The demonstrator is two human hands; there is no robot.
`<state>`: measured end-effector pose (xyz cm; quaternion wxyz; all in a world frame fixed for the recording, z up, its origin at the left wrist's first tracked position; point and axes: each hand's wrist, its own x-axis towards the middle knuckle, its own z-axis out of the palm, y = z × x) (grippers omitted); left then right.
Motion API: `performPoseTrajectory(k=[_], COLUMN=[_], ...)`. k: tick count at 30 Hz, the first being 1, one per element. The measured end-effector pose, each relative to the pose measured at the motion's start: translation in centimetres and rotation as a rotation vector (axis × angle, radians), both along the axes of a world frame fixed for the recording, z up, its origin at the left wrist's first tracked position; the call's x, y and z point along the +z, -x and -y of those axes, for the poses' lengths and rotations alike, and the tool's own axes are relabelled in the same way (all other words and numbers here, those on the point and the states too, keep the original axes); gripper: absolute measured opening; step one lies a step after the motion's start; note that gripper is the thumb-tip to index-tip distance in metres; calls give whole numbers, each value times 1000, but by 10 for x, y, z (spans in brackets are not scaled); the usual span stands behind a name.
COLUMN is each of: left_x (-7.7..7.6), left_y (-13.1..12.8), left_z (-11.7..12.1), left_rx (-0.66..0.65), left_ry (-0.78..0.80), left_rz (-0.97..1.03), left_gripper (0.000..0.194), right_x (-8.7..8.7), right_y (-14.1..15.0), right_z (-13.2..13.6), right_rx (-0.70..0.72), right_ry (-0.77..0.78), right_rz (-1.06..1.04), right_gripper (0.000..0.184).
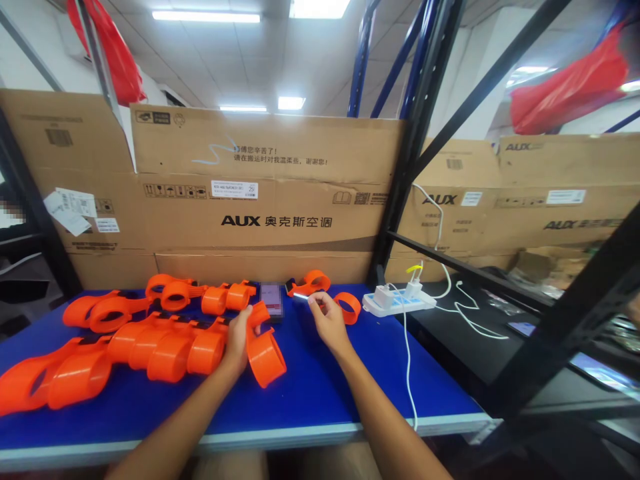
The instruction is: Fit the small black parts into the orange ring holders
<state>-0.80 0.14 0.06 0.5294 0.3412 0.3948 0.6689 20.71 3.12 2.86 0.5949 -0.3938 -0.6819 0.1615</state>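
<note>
Orange plastic rings (263, 351) under left hand (239, 340), right hand (327, 320) pinching thin tool (301, 296)

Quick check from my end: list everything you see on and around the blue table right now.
orange plastic ring assemblies: several, orange, left half of the blue table
orange ring piece: one, at the left hand
small phone: one, dark, table back
loose orange rings: two or so, behind the right hand
white power strip: one, with chargers and cables, table right
cardboard boxes: several, brown, behind
left hand: on orange ring piece
right hand: holds thin white stick
</note>
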Motion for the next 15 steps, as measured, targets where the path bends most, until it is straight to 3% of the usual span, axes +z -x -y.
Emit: performPoseTrajectory(k=[9,12,15], left_x=[2,1,1], left_y=[-5,-5,-6], left_z=[3,3,3], left_rx=[-38,-39,-39], left_ry=[45,34,13], left_rz=[-39,-43,-19], left_gripper=[50,50,46], right_x=[2,2,2], right_y=[19,23,20], right_z=[23,24,25], right_rx=[104,104,83], right_ry=[-113,-86,-60], right_rz=[810,862,749], right_gripper=[15,16,22])
